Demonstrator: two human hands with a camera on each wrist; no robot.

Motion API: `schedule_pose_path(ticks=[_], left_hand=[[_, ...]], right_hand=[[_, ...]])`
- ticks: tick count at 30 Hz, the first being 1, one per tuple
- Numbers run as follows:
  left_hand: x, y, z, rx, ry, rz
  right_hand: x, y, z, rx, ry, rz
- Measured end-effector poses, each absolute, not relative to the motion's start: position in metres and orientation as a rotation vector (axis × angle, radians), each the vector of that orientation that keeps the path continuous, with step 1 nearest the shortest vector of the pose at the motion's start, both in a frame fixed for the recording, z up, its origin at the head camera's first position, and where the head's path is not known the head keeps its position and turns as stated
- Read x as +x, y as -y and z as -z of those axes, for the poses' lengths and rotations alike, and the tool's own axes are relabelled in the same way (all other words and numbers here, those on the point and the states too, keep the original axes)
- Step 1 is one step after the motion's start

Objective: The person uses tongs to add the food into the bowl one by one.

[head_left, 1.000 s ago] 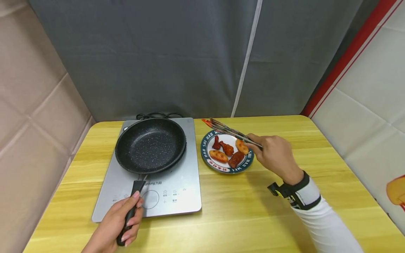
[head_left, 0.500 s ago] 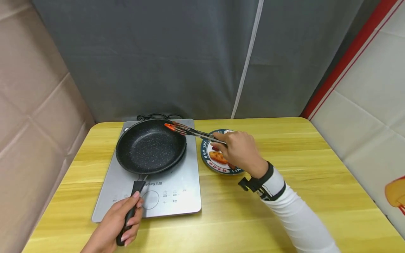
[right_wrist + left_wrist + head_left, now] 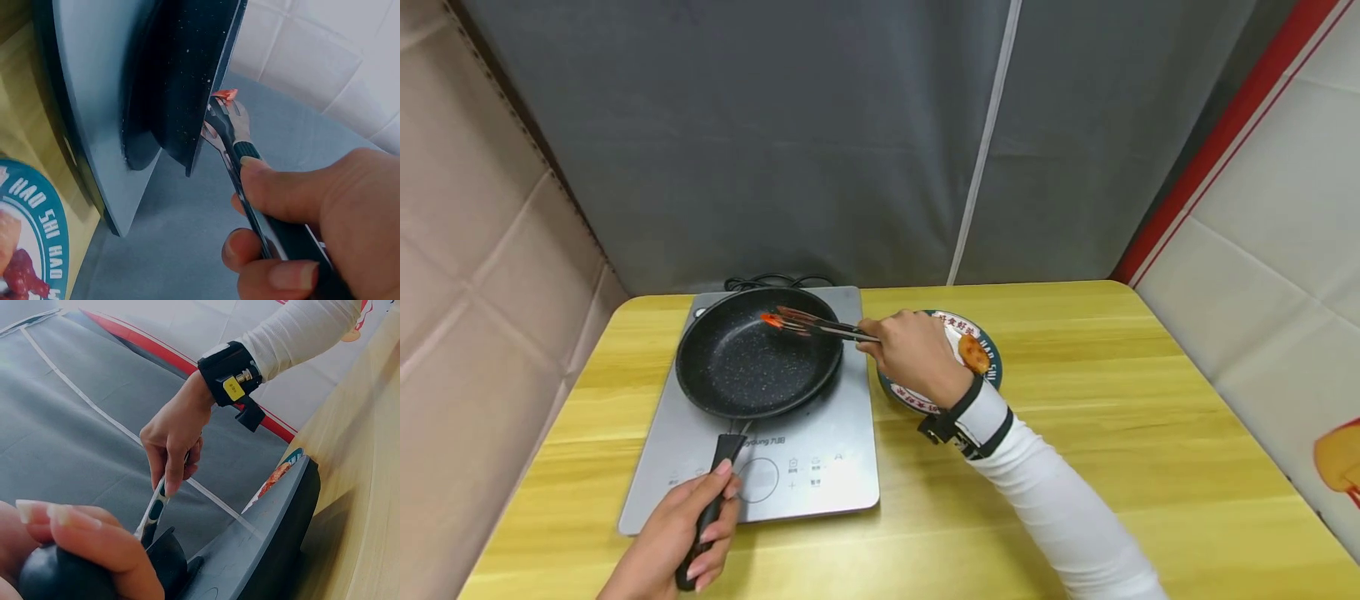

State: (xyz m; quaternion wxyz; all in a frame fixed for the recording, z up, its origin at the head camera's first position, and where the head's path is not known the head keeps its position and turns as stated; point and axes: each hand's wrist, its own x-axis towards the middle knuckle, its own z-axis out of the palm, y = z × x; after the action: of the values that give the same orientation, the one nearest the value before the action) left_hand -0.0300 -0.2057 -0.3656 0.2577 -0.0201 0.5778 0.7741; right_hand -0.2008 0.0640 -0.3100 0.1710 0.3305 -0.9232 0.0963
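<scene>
My left hand (image 3: 679, 533) grips the black handle of a speckled frying pan (image 3: 745, 367), which sits on a silver induction cooker (image 3: 842, 433). Metal tongs with dark grips (image 3: 831, 328) are held in my right hand (image 3: 917, 348). Their tips pinch a small red-orange piece of food (image 3: 771, 320) above the right part of the pan. What food it is I cannot tell. In the right wrist view, the tong tips with the red piece (image 3: 226, 95) show at the pan's rim. My right hand and wrist hide much of the plate (image 3: 994, 358).
On the plate a browned piece of food (image 3: 973, 354) shows; a dark red piece (image 3: 24, 272) is visible there in the right wrist view. A black cable (image 3: 775, 280) lies behind the cooker. A grey curtain (image 3: 775, 150) closes off the back of the wooden table (image 3: 1097, 400).
My right hand has moved left from the plate's right side, carrying the tongs and the red piece over the pan. My left hand keeps its grip on the handle.
</scene>
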Motion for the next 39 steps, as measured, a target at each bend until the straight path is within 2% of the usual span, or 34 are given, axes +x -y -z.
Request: schedule_pose_path(ticks=[15,27,39], left_hand=[[-0.029,0.204,0.368,-0.101,-1.518,-2.118],[-0.030,0.204,0.365,-0.098,-1.539,-2.095],[-0.031,0.204,0.365,-0.082,-1.529,-2.107]], right_hand=[[-0.203,-0.042,0.324,0.847,2.649,-0.070],[-0.202,-0.042,0.315,0.756,2.805,-0.136],[-0.201,-0.048,0.310,0.796,2.835,-0.273]])
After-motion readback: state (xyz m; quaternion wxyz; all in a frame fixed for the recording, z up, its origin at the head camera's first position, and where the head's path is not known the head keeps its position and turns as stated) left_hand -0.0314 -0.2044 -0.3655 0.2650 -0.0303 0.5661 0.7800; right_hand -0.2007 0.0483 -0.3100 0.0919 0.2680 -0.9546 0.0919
